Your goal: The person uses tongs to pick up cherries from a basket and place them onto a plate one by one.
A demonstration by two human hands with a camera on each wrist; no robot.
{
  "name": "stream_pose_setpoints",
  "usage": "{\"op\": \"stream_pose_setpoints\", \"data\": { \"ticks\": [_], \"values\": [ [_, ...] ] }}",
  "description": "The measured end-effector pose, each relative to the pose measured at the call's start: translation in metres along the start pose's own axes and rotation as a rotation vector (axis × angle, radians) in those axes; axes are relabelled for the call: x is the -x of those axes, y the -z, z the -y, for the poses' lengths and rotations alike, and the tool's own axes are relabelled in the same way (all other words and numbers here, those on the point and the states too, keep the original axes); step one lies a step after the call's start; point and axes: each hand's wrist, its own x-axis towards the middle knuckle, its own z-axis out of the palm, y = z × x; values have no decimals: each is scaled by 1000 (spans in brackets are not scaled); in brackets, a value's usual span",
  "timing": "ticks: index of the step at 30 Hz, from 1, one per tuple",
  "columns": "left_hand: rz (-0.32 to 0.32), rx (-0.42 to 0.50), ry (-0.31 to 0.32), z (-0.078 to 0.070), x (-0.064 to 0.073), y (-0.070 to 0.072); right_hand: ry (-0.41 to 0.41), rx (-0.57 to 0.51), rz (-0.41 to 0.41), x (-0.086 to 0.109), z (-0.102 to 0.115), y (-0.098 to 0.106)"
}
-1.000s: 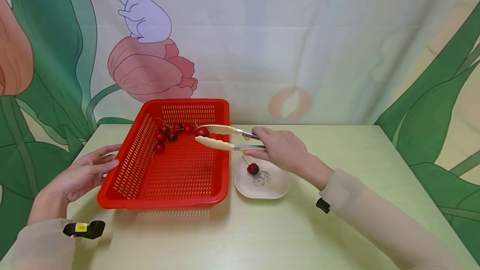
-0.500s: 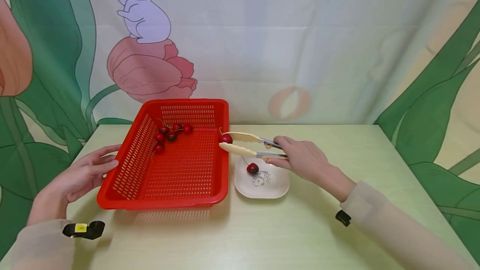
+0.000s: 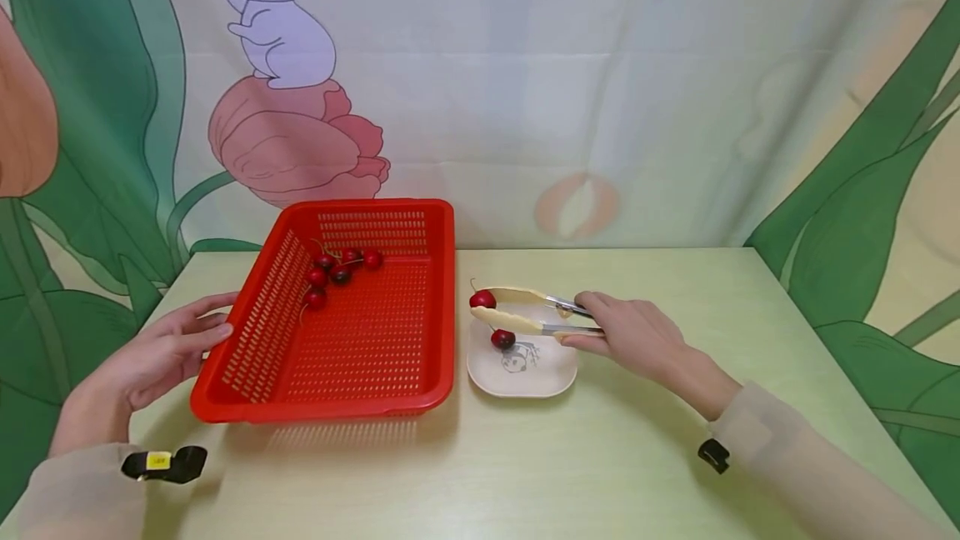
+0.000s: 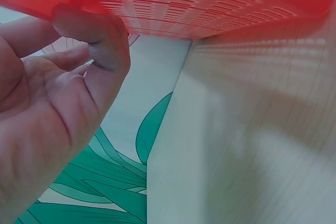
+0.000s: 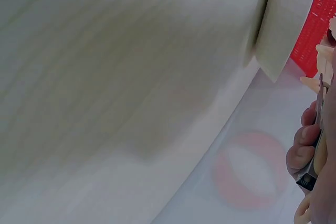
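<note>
My right hand (image 3: 637,333) grips a pair of tongs (image 3: 525,326) with cream scalloped tips and metal arms. Between the tips is a red cherry (image 3: 482,299), its stem upward, above the far left corner of a small white plate (image 3: 551,373). Another dark red cherry (image 3: 503,339) lies on that plate beside a printed panda. My left hand (image 3: 168,352) holds the left rim of a red perforated basket (image 3: 435,340); in the left wrist view the thumb (image 4: 89,27) bends against its outer side. Several cherries (image 3: 317,277) with stems lie in the basket's far left part.
The basket and plate stand side by side on a pale wood-grain table (image 3: 525,473). Behind the table's far edge hangs a printed curtain (image 3: 660,107) with leaves, flowers and a white cartoon animal.
My right hand has carried the tongs and their cherry rightward, out of the basket, across its right rim to over the plate. The left hand has stayed at the basket's rim.
</note>
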Motion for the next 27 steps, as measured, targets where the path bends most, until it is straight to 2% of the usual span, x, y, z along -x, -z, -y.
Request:
{"op": "stream_pose_setpoints", "data": {
  "ticks": [5, 14, 20, 27],
  "values": [
    [-5, -4, -2, -1, 1, 0, 8, -12, 4, 5, -6, -4],
    [-5, -11, -1, 1, 0, -1, -42, -57, 13, 7, -8, -11],
    [-22, -34, 8, 1, 1, 0, -85, -71, 10, 3, -7, -7],
    [-25, -45, 10, 1, 1, -1, -96, -72, 26, -3, -5, -3]
  ]
}}
